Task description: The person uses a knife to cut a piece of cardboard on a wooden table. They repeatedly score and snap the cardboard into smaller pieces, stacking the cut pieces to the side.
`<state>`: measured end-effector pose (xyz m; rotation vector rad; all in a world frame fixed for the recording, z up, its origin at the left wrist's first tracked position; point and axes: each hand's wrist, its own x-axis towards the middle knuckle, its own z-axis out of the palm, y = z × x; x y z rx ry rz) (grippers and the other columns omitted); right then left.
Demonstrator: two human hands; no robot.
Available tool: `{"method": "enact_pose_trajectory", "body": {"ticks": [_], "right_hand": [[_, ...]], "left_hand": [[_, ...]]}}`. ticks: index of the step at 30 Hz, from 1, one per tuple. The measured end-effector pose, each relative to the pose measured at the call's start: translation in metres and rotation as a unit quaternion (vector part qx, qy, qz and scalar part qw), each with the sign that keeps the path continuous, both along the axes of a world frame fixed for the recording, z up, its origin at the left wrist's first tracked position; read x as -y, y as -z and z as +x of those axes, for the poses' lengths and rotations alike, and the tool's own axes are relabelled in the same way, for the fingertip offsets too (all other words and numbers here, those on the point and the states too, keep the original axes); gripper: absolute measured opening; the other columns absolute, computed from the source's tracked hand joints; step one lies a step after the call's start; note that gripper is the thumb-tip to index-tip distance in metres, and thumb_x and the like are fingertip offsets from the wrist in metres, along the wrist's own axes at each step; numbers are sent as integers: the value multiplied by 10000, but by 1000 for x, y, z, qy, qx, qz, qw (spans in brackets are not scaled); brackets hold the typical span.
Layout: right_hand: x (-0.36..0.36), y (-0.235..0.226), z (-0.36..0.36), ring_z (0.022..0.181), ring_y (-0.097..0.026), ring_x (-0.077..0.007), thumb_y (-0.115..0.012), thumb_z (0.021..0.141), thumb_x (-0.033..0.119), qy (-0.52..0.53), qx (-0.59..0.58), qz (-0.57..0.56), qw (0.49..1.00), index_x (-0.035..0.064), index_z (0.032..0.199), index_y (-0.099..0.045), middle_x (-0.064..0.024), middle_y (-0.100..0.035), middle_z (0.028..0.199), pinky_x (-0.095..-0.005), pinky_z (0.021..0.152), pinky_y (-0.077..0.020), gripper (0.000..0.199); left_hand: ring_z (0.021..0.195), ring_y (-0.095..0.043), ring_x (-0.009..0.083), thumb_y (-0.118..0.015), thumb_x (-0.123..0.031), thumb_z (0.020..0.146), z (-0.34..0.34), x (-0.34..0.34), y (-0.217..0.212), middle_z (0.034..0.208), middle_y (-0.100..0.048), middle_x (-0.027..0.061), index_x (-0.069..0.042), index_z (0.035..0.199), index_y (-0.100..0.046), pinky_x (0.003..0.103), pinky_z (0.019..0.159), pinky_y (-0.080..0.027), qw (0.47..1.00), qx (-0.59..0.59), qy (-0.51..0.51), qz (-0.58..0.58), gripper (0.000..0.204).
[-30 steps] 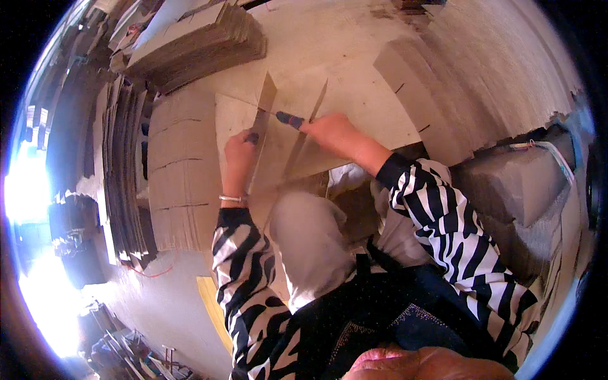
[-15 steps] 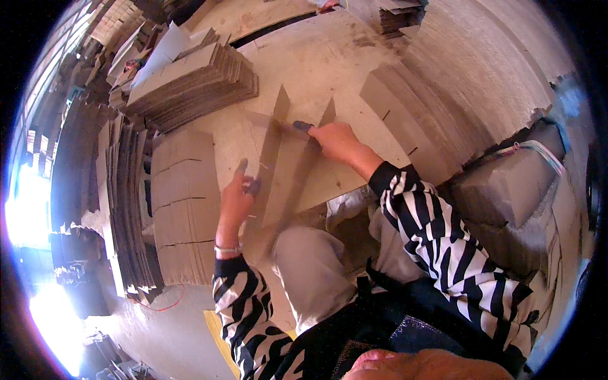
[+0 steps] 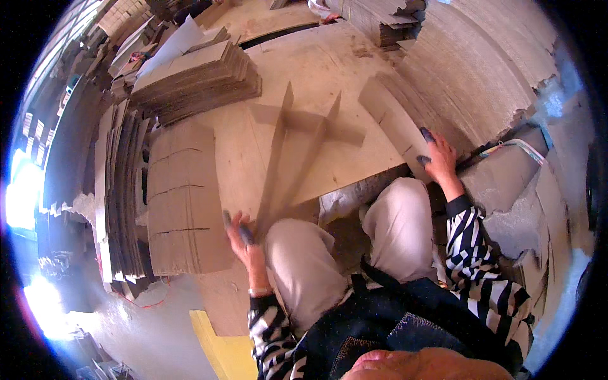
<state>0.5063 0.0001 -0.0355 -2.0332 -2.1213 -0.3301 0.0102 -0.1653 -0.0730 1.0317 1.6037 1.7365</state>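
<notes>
Several cardboard strips point(image 3: 273, 155) stand on edge on the wooden board in front of me. Two long ones run away from my knees, and a shorter strip point(image 3: 345, 131) crosses them near their far ends. My left hand point(image 3: 244, 244) is beside the long strips' near end, thumb and finger apart, nothing between them. At the right, my right hand point(image 3: 440, 157) reaches a stack of slotted cardboard pieces point(image 3: 396, 120), its thumb and forefinger spread at the stack's near end. Dark coverings sit on fingertips of both hands.
Left of the board is a stack of slotted cardboard point(image 3: 180, 202), with upright sheets point(image 3: 120, 196) beyond it. A flat cardboard pile point(image 3: 196, 82) lies at the far left. Large cardboard stacks point(image 3: 468, 69) line the right, above a tied bundle point(image 3: 500, 171).
My right hand has left the crossing strip and moved right to the slotted stack. My left hand has come nearer to me. The crossed strips stay standing on the board.
</notes>
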Motion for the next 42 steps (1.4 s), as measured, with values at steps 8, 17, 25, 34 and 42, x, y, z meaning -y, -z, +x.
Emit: {"method": "enact_pose_trajectory", "body": {"ticks": [8, 17, 25, 34, 42], "right_hand": [[-15, -85, -91, 873, -584, -466, -638, 809, 103, -214, -211, 33, 953, 31, 1061, -571, -267, -621, 935, -475, 689, -473, 271], [-13, -69, -251, 871, -591, -472, -632, 784, 113, -419, -404, -155, 798, 4, 1053, -502, -267, -621, 883, -524, 718, -459, 318], [-10, -76, -234, 804, -606, -450, -597, 771, 59, -415, -284, -113, 857, 12, 1046, -521, -233, -632, 825, -538, 676, -464, 289], [-19, -86, -268, 745, -606, -426, -604, 756, 53, -417, -158, -124, 886, 56, 1133, -518, -214, -620, 755, -531, 624, -450, 386], [-12, -43, -260, 723, -635, -398, -584, 759, 47, -434, -142, -164, 875, 83, 1140, -534, -186, -638, 755, -516, 592, -486, 386]], "left_hand": [[952, -661, 326, -603, -141, 788, -26, -101, -49, 1019, -685, 171, -63, 1082, -685, 393, 822, -512, 881, -396, 128, -225, 314], [995, -632, 346, -600, -248, 851, -13, -99, -65, 1074, -673, 125, -129, 1211, -587, 503, 827, -479, 809, -518, -14, -277, 380], [895, -660, 345, -592, -148, 814, -20, -119, -51, 966, -690, 127, -94, 1009, -595, 484, 731, -504, 768, -552, -35, -324, 202], [907, -651, 380, -615, -191, 783, 0, -108, -69, 935, -681, 170, -115, 1079, -649, 487, 742, -510, 774, -610, -146, -86, 308], [879, -643, 376, -598, -161, 755, 27, -104, -42, 938, -679, 168, -80, 983, -674, 500, 729, -500, 797, -522, 200, -229, 254]]}}
